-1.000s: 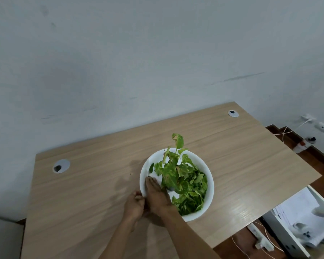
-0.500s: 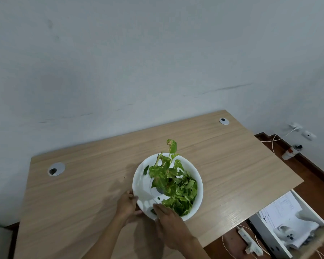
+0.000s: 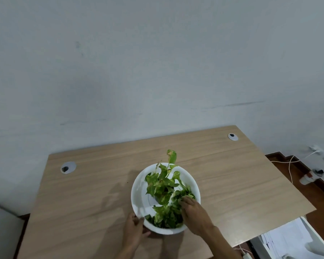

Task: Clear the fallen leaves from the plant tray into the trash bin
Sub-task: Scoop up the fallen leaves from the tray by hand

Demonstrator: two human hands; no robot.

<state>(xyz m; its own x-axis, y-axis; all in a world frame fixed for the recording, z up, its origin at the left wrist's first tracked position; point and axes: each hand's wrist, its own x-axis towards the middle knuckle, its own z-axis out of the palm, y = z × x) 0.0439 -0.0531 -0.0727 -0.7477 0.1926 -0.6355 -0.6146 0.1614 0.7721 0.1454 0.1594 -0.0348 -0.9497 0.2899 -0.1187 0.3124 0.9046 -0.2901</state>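
Here, a round white plant tray is seen on a light wooden desk, toward the near edge, roughly mid-width. A small variegated green plant stands upright in the tray's middle, its tallest leaf reaching past the far rim. Loose fallen leaves are piled in the near and right parts of the tray; the left part of the tray floor is bare white.

The left hand is closed on the tray's near-left rim, thumb over the lip, fingers underneath out of sight. The right hand is laid into the tray from the near right, fingers loosely curled and pressed onto the leaf pile at the right side. Whether any leaves are actually pinched cannot be told; the fingertips are hidden among the leaves.

Two grey cable grommets are set in the desk: one far left, one far right. A white bin with papers inside is seen on the floor off the desk's near-right corner. White cables are strung along the right wall base. A plain grey wall fills the far view.
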